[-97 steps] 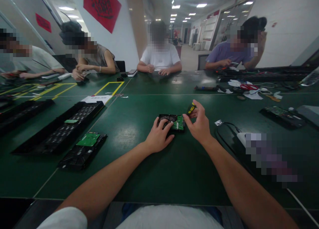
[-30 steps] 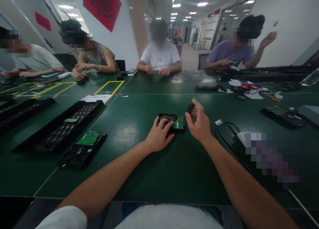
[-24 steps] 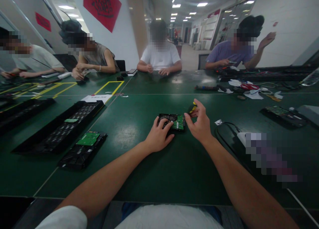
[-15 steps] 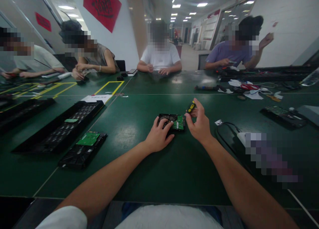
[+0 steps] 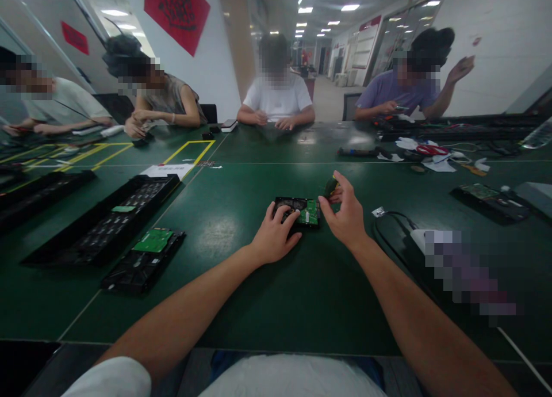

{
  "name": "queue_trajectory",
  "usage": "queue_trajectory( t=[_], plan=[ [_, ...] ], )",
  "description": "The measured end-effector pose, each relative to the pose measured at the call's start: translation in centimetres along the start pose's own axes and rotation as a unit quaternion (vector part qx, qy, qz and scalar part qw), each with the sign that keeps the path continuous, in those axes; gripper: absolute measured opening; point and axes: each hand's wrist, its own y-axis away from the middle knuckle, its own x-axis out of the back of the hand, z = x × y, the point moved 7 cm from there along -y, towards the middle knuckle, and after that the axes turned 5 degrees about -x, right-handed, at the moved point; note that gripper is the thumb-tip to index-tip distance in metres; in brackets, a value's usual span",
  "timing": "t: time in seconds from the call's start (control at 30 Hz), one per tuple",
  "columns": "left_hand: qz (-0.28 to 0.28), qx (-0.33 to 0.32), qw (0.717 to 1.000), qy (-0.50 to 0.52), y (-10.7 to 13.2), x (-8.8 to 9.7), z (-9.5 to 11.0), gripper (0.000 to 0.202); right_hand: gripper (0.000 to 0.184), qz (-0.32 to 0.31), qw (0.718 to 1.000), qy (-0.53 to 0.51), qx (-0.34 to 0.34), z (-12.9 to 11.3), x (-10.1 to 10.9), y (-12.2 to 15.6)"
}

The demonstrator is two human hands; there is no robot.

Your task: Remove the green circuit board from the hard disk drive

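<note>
A hard drive (image 5: 309, 214) with a green circuit board facing up lies on the green table in front of me. My left hand (image 5: 278, 231) reaches over its left part, fingers bent across the top and thumb by the near edge, steadying it. Just past the drive's right end, my right hand (image 5: 342, 210) pinches the black and yellow handle of a screwdriver (image 5: 331, 187) between thumb and fingers. The handle is tilted; its shaft and tip cannot be made out.
Left of me lie another hard drive (image 5: 144, 259) and a long black tray (image 5: 107, 224). A cable (image 5: 394, 214) runs on the right, near a further drive (image 5: 491, 201). Scraps and red-handled scissors (image 5: 431, 150) lie farther back. Several people sit across the table.
The screwdriver handle has turned in my right fingers, showing less yellow now. My left hand and the hard drive have stayed in place.
</note>
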Motion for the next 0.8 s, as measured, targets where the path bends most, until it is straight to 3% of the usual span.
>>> queue_trajectory(
  t=[0.8],
  plan=[
    [0.000,-0.007,1.000,-0.002,-0.02,-0.06,0.08,0.060,0.073,-0.012,1.000,-0.014,-0.010,-0.01,-0.20,0.11]
  ],
)
